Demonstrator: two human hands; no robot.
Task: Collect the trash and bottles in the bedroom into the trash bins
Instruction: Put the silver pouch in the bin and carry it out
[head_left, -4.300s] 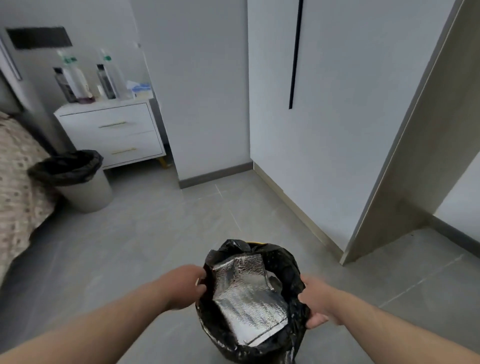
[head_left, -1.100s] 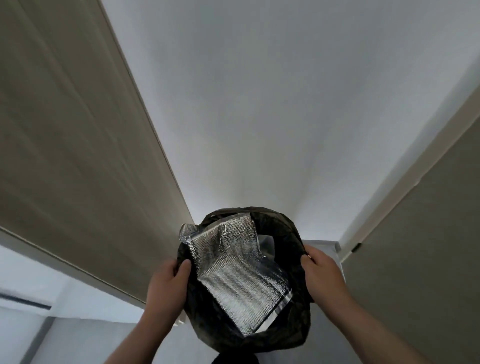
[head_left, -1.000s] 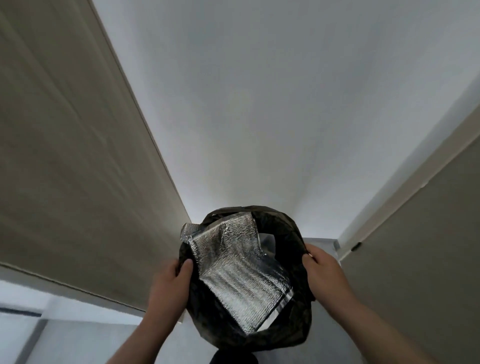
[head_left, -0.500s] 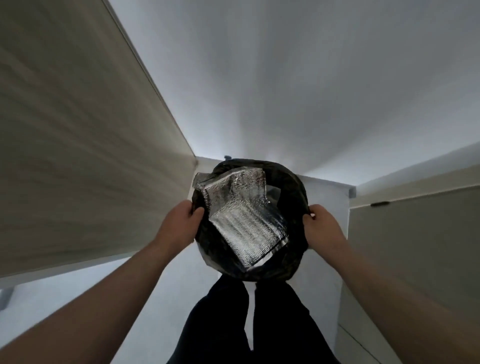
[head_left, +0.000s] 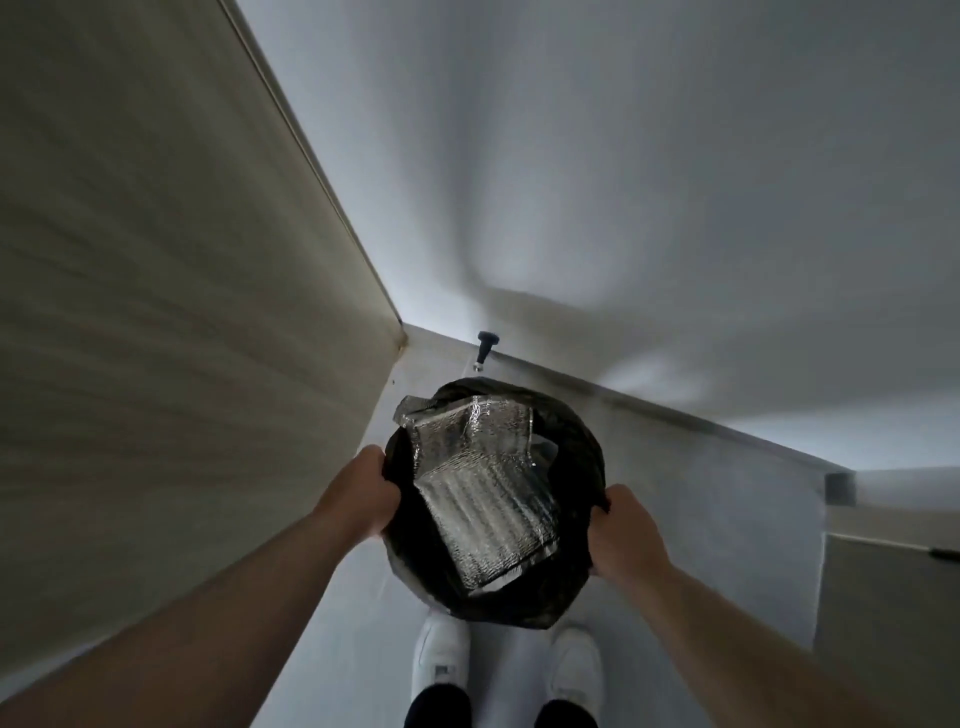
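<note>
Both arms reach forward and down: left hand (head_left: 358, 496) and right hand (head_left: 623, 530) grip opposite rims of the black-lined trash bin (head_left: 582, 452), silver foil pouch (head_left: 483, 499) (crumpled) inside, between them.

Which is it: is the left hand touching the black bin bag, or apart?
Touching. The head view shows the left hand gripping the black bin bag at its rim.

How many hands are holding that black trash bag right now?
2. The left hand grips the black trash bag at its left rim; the right hand grips the right rim, opposite. No other hand shows.
</note>
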